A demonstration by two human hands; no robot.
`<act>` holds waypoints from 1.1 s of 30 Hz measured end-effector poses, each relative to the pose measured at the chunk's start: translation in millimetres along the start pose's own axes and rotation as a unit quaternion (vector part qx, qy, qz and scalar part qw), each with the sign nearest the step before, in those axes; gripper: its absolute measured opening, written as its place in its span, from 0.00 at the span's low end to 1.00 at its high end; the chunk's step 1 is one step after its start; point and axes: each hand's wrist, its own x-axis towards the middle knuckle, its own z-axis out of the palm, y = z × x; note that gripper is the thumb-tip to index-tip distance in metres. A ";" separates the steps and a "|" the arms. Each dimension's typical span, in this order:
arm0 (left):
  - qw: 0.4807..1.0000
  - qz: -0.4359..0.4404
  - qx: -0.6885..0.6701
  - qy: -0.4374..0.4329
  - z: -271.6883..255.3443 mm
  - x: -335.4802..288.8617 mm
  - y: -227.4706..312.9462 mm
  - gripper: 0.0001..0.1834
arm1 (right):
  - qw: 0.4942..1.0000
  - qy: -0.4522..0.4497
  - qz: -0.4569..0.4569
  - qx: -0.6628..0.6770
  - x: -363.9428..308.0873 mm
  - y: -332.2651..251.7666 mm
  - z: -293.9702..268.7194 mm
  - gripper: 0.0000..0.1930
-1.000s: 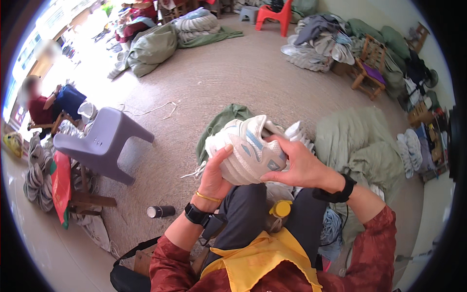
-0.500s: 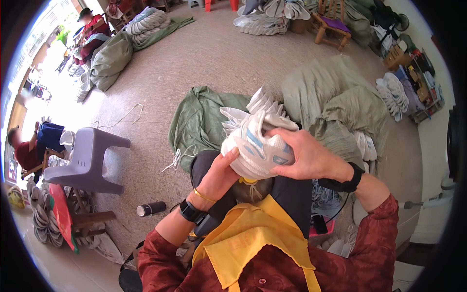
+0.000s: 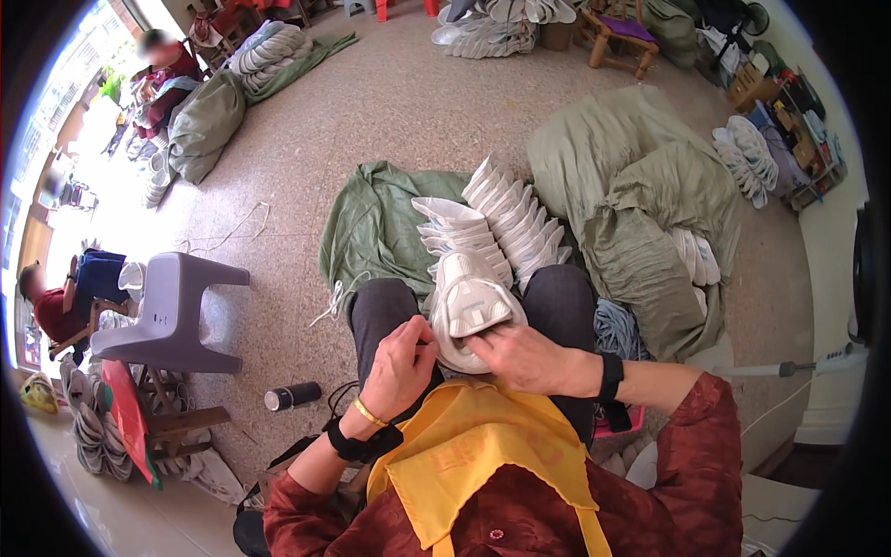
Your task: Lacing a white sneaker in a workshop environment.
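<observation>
A white shoe upper (image 3: 469,302) lies between my knees, its tongue facing me. My right hand (image 3: 534,360) is closed on its near right edge, with the fingertips partly hidden at the opening. Just left of the upper, my left hand (image 3: 401,367) has its fingers drawn together in a pinch; whatever is in them, if anything, is too small to make out. Beyond the upper, several more white uppers (image 3: 506,218) stand nested in two rows.
Green cloth sacks (image 3: 613,176) lie ahead and to the right, one with uppers showing. A grey plastic stool (image 3: 172,320) and a dark cylindrical flask (image 3: 292,396) are on my left. Two people sit at the far left. Blue cords (image 3: 617,325) are beside my right knee.
The upper has come down from my raised hands to between my knees and turned its tongue toward me. My left hand has let go of its side and drawn back; both hands are lower.
</observation>
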 end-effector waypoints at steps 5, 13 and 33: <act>0.999 -0.005 -0.027 0.036 4.4 -1.5 7.5 0.13 | 0.999 0.020 -0.011 -0.025 5.8 -7.9 14.5 0.22; 0.993 0.038 0.070 0.088 20.8 -13.2 3.3 0.21 | 0.997 0.035 -0.008 -0.066 -3.0 -15.7 20.4 0.20; 0.961 0.188 0.187 0.077 18.3 -16.7 28.7 0.17 | 0.999 0.039 0.023 -0.019 -21.9 -29.7 38.8 0.20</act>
